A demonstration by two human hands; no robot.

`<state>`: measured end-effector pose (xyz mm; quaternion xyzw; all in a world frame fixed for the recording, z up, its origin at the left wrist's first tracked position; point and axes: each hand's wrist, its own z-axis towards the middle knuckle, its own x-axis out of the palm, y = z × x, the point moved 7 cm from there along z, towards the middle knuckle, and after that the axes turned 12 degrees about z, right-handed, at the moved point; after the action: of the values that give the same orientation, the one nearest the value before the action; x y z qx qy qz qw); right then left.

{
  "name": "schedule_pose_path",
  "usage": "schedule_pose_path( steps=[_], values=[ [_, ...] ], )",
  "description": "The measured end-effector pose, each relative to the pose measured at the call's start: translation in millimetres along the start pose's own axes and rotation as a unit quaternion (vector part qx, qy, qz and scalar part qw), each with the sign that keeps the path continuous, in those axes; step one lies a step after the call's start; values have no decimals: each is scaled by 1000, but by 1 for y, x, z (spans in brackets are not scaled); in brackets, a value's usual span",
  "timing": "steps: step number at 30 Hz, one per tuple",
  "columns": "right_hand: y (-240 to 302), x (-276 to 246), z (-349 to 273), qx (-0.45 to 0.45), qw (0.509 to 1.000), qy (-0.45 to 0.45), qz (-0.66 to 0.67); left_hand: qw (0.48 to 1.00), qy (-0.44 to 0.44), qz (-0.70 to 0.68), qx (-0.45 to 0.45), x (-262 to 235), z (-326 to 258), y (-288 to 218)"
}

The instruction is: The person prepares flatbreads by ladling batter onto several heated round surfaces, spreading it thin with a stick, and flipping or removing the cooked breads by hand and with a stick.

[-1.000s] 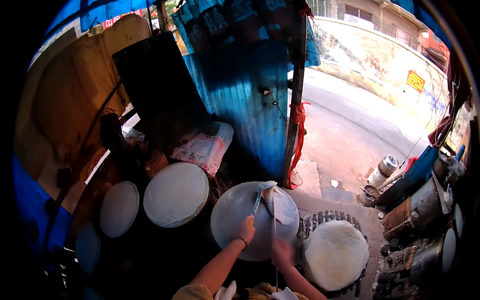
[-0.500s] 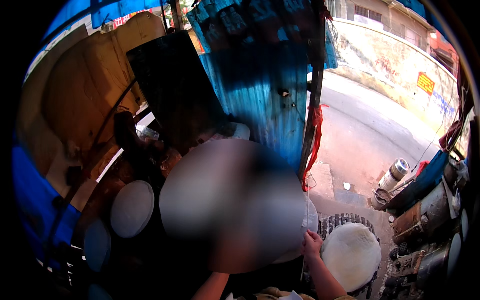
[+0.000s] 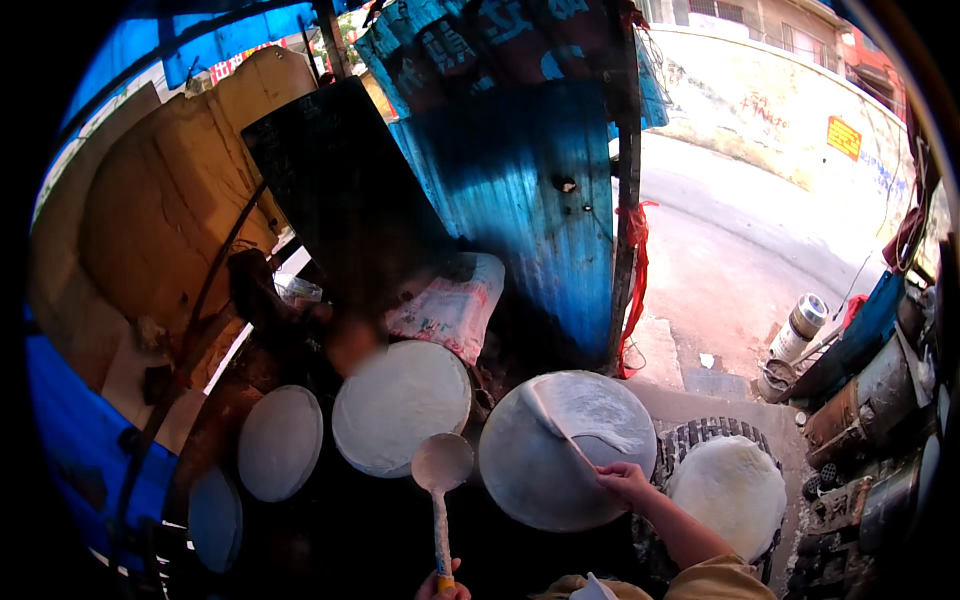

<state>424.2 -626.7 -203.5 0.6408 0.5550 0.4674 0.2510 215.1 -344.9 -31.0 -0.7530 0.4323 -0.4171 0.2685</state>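
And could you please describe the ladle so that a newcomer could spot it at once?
Start at the tall blue corrugated panel and drop to the grey griddle below it. Left of that, the left hand at the lower edge holds the ladle. Unlike the large discs nearby, it has a small round bowl on a straight, pale handle.

Stick (image 3: 568, 437) over griddle (image 3: 520, 485), ladle (image 3: 441, 464) left

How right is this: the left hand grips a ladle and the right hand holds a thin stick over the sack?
Not quite: the head view shows the thin stick over the round grey pan, not the sack. The left hand does grip the ladle, and the right hand holds the stick.
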Motion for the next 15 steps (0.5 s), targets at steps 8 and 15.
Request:
schedule_pose_path(
  steps=[8,15],
  values=[
    [37,-48,24,-10,998,-51,33,983,-61,-149,83,-51,-2,-1],
    [42,-47,4,113,983,128,-67,974,-120,-141,130,-40,-25,-16]
  ],
)
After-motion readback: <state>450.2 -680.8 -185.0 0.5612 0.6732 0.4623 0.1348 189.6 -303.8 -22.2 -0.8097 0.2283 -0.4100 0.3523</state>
